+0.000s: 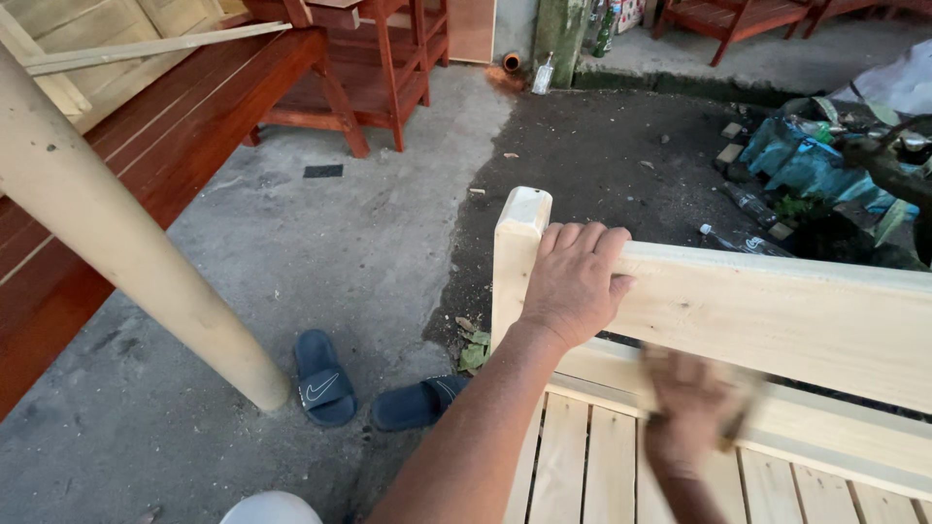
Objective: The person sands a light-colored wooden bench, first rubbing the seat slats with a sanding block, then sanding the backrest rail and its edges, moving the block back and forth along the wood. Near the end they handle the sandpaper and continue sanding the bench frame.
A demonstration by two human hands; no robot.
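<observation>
An unfinished pale wooden bench (777, 320) with a slatted seat fills the lower right. My left hand (573, 281) grips the top rail of its backrest, close to the corner post (519, 233), fingers curled over the edge. My right hand (689, 412) is blurred with motion against the lower backrest rail (825, 432). It presses a brownish piece (743, 417) to the wood, and the blur hides what that piece is.
A thick pale round post (126, 243) slants across the left. Red-stained benches (194, 126) and a red stool (379, 78) stand behind it. Two dark blue slippers (325, 378) lie on the concrete. A blue tarp with bottles and rubbish (806, 165) sits at the right.
</observation>
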